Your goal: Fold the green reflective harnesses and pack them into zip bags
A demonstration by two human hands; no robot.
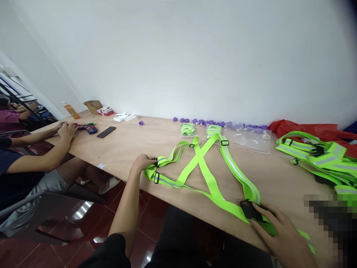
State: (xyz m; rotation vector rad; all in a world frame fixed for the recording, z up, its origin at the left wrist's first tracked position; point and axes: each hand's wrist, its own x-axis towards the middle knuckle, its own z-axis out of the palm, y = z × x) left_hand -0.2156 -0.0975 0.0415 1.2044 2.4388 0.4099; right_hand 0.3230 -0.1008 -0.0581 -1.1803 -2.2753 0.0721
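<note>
A neon-yellow reflective harness vest point(208, 178) with grey stripes lies spread on the wooden table, two straps crossing in its middle. My left hand point(141, 163) is closed on its left side, at a black buckle point(154, 160) partly hidden by the fingers. Just below that hand sits a black strap slider point(156, 178). At the lower right, the thumb and fingers of my right hand point(284, 232) grip a larger black buckle point(249, 209). Part of the strap there is under my palm. Another slider point(224, 143) shows on the far right strap.
Two bagged folded vests point(188, 129), clear plastic bags point(251, 139) and several purple pieces point(212, 122) line the wall. More neon vests point(326, 160) and red fabric point(304, 128) are heaped at right. At left are a phone point(106, 132) and another person's hands point(67, 130).
</note>
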